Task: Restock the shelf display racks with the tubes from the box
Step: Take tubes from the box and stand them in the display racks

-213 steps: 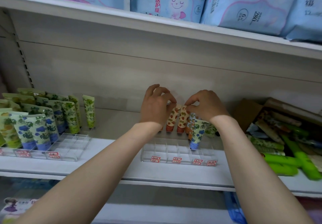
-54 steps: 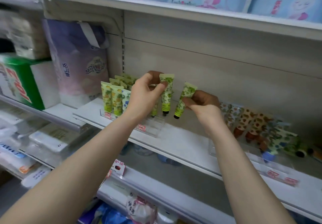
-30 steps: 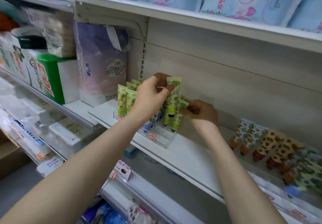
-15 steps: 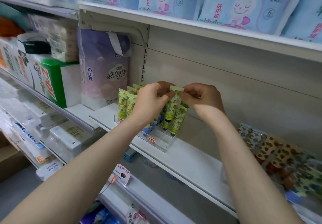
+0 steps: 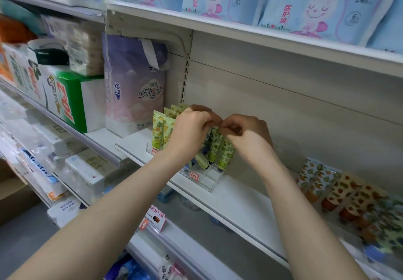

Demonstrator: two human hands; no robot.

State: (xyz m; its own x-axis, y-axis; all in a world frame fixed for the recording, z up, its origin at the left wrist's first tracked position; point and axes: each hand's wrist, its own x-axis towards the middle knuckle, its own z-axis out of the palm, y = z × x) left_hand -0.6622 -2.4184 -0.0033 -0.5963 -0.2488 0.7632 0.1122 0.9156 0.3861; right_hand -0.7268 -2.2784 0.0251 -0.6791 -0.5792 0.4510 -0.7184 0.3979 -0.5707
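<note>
A clear display rack (image 5: 207, 178) stands on the white shelf (image 5: 237, 201), holding upright green-patterned tubes. My left hand (image 5: 192, 131) and my right hand (image 5: 244, 133) meet over its right end. Their fingertips pinch the tops of two green tubes (image 5: 214, 146) that stand in the rack's rightmost slots. Pineapple-print tubes (image 5: 159, 131) fill the rack's left side. A second rack of orange and blue tubes (image 5: 340, 196) sits blurred at the right. The box is out of view.
A purple tissue pack (image 5: 133, 92) and a green-and-white pack (image 5: 69, 98) stand left of the rack. Blue rabbit-print packs (image 5: 305, 2) fill the shelf above. Price tags (image 5: 156, 217) hang on the lower shelf edge. Bare shelf lies between the two racks.
Both hands have come together and lowered onto the tube tops. The two green tubes have gone down into the rack's right slots. The view shifted slightly left.
</note>
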